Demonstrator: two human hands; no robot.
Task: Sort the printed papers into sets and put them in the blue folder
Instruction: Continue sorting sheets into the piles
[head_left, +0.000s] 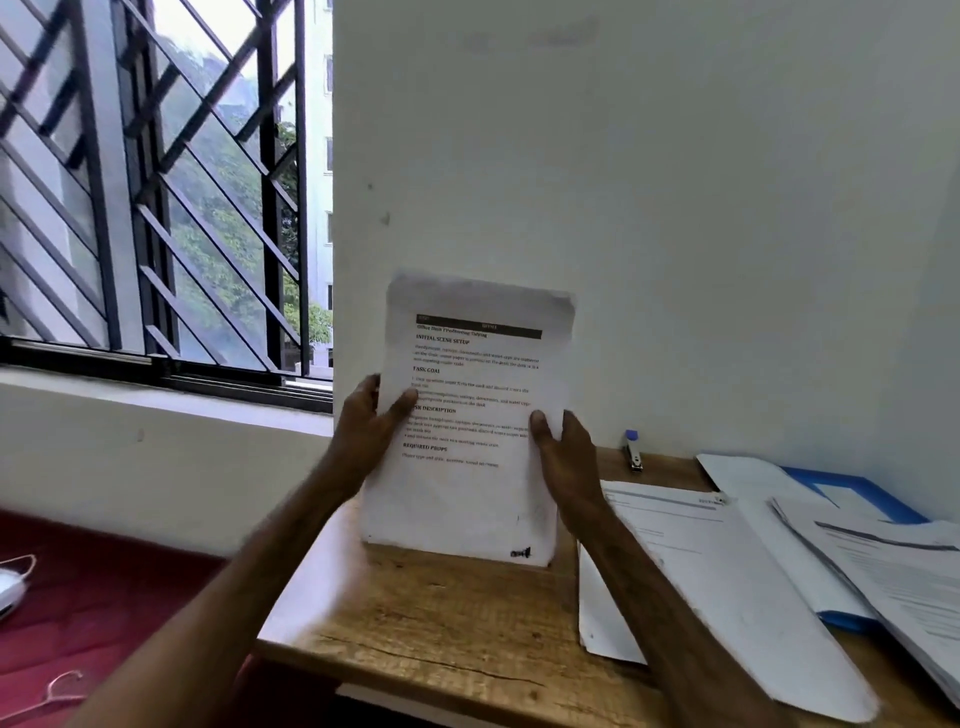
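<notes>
Basically, left hand (363, 431) and right hand (563, 457) pinch the side edges of the upright white printed paper stack (467, 499): likely light, floppy, slippery, so mid-edge grips suit it.

A: What does the person hold?

B: A stack of printed papers (467, 499), upright, its lower edge on the wooden desk (441, 623). The left hand (363, 431) grips one side and the right hand (566, 462) the other, thumbs on the front page.

A: And to the right?

B: More sheets (727, 582) lie flat, partly over a blue folder (844, 622). A stapler (632, 452) stands by the wall.
</notes>
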